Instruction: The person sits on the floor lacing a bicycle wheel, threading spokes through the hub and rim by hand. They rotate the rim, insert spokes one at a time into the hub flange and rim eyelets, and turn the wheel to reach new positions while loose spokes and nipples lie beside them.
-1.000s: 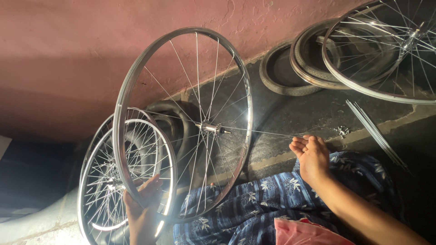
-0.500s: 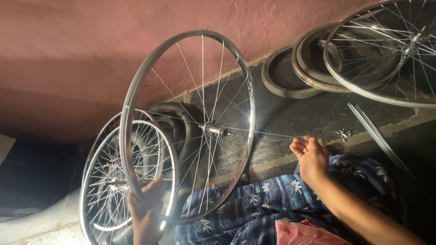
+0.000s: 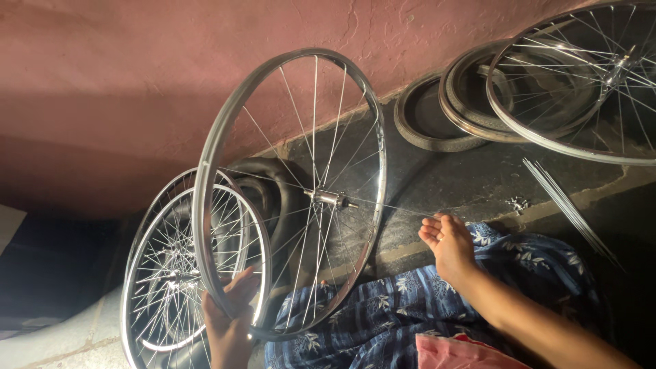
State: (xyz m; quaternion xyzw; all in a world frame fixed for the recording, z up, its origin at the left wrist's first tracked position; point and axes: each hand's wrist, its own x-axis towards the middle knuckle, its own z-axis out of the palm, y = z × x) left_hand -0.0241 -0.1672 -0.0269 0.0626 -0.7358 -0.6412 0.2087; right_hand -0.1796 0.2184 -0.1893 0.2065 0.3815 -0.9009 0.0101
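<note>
Far left, smaller spoked wheels [image 3: 171, 273] lean on the pink wall [image 3: 102, 82] with a black tyre [image 3: 266, 198] behind, parked upright and out of the way. The left hand [image 3: 229, 321] has its fingers [image 3: 240, 285] wrapped round the lower rim of the big silver wheel [image 3: 290, 191], propping it upright on the floor by the lap, presumably so the hub [image 3: 329, 199] faces the right hand [image 3: 447, 242], whose fingers pinch a loose spoke [image 3: 393, 208] running to that hub. Right again, spare spokes [image 3: 567, 205] lie on the floor [image 3: 465, 178], bare rims [image 3: 471, 102] stacked against the wall.

Bicycle repair workshop, floor-level. Spoked silver wheel rims [image 3: 581, 89] and black tyres [image 3: 427, 126] lean against pink plaster wall [image 3: 137, 82], upper right. Loose steel spokes [image 3: 564, 205] lie nearby.
</note>
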